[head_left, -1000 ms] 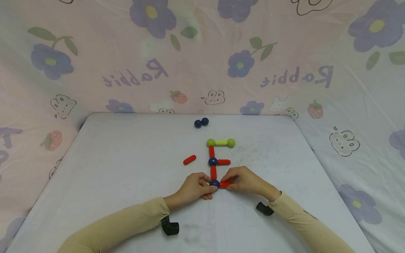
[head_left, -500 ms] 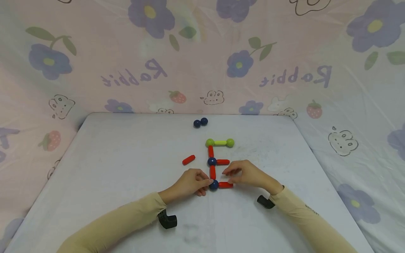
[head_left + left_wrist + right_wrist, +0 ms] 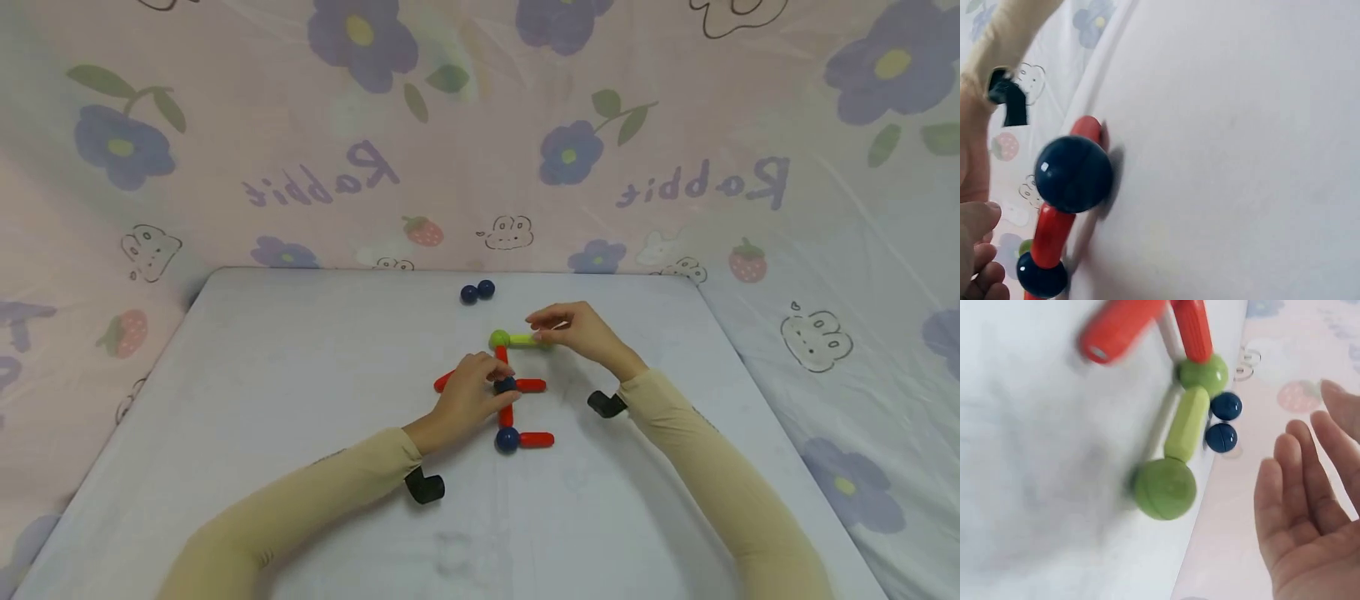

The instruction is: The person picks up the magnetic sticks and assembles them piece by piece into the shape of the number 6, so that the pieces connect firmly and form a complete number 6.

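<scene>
Red rods, blue balls and green balls join into an upright line with side arms, all lying flat. My left hand (image 3: 471,393) hovers at the middle blue ball (image 3: 506,386), partly covering it; the left wrist view shows its fingers apart from the ball. At the near end, a blue ball (image 3: 507,440) carries a red rod (image 3: 537,440) on its right. My right hand (image 3: 583,335) is over the light green rod (image 3: 521,340), fingers relaxed, holding nothing. That rod links a green ball (image 3: 499,338) with another green ball (image 3: 1165,489), mostly hidden by the hand in the head view.
A loose red rod (image 3: 444,382) lies left of the line, partly behind the left hand. Two dark blue balls (image 3: 469,294) sit near the back edge of the white table (image 3: 315,333). A patterned cloth (image 3: 450,167) hangs behind.
Both hands have left the near blue ball and its red rod. The left hand moved forward to the middle ball; the right hand moved farther forward to the green rod.
</scene>
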{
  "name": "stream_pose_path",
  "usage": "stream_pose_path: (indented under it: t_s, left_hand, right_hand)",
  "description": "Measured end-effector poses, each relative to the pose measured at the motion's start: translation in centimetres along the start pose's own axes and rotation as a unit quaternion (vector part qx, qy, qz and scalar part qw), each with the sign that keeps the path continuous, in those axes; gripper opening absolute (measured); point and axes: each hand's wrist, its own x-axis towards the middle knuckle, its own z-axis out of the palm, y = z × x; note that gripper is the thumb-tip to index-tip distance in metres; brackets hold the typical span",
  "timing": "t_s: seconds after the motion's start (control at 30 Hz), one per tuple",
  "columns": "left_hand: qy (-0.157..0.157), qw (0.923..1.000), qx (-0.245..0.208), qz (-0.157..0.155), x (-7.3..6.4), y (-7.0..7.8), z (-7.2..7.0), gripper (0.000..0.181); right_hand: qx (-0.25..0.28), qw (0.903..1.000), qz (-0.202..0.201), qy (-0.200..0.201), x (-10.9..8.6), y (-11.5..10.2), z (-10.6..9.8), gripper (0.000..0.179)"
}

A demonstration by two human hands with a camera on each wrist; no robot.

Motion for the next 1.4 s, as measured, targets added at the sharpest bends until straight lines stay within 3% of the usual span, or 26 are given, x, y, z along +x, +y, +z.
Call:
stream_pose_path:
  t_s: [0.23,0.47,0.7,0.9,1.1,1.4]
  left_hand:
    - [-0.001,0.9980,0.064,-0.002,1.7,-0.3,1.3,0.034]
    - [-0.018,0.9964,0.082,-0.014,2.5,-0.4,1.8,0.031]
    - [-0.027,0.9946,0.095,-0.032,2.9,-0.3,1.7,0.030]
    - [-0.038,0.9927,0.111,-0.028,3.3,-0.1,1.9,0.028]
    - [-0.041,0.9913,0.122,-0.030,3.5,0.0,1.9,0.025]
    - [-0.036,0.9921,0.119,-0.020,3.6,-0.2,2.0,0.020]
  right_hand:
    - [0.034,0.9989,0.024,0.019,4.5,0.0,-0.7,0.039]
    - [0.066,0.9962,0.049,0.029,8.2,-0.6,-0.9,0.038]
    - [0.086,0.9928,0.069,0.048,11.5,-0.5,0.1,0.038]
    - [0.109,0.9864,0.110,0.055,12.8,0.1,1.1,0.037]
    - [0.109,0.9849,0.121,0.059,13.8,-0.1,2.1,0.038]
    - [0.058,0.9866,0.142,0.055,14.7,-0.8,3.5,0.037]
